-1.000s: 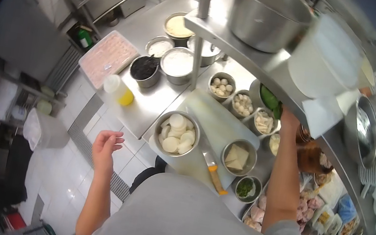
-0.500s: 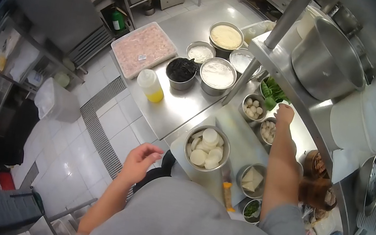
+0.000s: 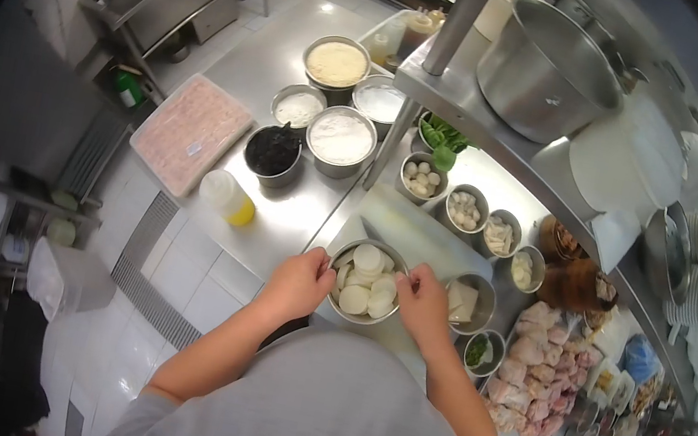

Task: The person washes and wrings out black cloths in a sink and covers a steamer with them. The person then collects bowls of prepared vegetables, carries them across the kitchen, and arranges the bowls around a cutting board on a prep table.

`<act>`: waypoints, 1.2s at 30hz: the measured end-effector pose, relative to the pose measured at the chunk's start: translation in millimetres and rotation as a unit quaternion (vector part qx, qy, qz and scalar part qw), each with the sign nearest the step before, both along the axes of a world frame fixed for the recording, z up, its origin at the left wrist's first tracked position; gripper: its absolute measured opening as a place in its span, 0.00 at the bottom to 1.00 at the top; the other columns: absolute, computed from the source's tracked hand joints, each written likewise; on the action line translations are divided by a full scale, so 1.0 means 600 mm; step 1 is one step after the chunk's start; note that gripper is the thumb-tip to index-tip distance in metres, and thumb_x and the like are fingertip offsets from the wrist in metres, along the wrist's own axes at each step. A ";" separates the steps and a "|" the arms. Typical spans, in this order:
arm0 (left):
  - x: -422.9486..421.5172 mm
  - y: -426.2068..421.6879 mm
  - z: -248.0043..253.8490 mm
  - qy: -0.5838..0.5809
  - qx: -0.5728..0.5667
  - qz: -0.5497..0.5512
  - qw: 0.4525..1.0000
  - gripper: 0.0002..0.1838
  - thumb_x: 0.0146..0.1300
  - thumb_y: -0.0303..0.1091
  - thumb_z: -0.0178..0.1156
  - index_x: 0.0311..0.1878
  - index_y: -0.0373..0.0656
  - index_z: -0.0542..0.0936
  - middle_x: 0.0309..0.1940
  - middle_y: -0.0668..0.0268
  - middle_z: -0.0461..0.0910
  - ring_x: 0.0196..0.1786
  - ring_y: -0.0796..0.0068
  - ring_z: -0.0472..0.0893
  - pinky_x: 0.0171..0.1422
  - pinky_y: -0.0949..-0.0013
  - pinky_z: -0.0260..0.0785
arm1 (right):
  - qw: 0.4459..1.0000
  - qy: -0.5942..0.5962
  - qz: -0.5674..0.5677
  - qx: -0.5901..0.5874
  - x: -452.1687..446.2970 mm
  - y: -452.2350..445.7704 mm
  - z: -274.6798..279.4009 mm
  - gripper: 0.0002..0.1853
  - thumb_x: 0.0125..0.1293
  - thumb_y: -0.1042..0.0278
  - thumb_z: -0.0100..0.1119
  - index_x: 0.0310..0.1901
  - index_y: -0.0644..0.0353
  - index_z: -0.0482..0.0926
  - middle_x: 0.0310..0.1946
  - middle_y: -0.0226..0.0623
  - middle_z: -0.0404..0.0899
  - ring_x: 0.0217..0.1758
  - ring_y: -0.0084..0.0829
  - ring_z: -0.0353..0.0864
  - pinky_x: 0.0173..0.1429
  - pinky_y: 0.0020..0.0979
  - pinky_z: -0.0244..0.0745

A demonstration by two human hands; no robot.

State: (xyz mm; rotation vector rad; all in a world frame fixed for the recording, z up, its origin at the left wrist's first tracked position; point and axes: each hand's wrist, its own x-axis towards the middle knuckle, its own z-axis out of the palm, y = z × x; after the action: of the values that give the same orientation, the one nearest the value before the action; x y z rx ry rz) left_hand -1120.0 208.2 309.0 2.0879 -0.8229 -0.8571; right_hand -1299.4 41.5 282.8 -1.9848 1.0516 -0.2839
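A metal bowl of white round slices [image 3: 366,281] is at the front of the cutting board [image 3: 421,231]. My left hand [image 3: 300,284] grips its left rim, and my right hand [image 3: 426,302] grips the right rim, both with closed fingers. Just right of my right hand stands a bowl with pale flat pieces [image 3: 463,302]. A smaller bowl of chopped greens [image 3: 479,351] is below that one. The tip of a knife blade [image 3: 370,228] shows behind the held bowl; the rest of the knife is hidden.
Small bowls of mushrooms [image 3: 421,178] and leafy greens [image 3: 443,136] line the back. On the left are a yellow-liquid bottle [image 3: 227,196], a tub of minced meat [image 3: 191,134] and powder bowls [image 3: 341,135]. Raw meat [image 3: 542,369] lies right. A steel shelf [image 3: 510,153] overhangs the right side.
My right hand has come back from the leafy greens and taken the bowl's right rim. My left hand has moved in from the empty air and closed on the left rim. The view has shifted.
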 end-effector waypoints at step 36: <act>-0.025 0.021 -0.043 0.302 -0.199 0.162 0.918 0.23 0.75 0.41 0.58 0.67 0.39 0.75 0.56 0.58 0.83 0.55 0.67 0.83 0.59 0.64 0.75 | 0.980 -0.138 -0.122 -0.070 0.002 -0.391 0.011 0.15 0.75 0.60 0.56 0.36 0.64 0.77 0.29 0.31 0.71 0.33 0.23 0.72 0.32 0.30 0.72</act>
State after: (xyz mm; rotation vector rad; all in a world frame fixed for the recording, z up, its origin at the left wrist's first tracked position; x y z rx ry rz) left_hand -1134.9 221.0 283.4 1.4200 -0.2704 -0.9761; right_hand -1298.5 -193.0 289.5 -1.8699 1.1163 -0.7613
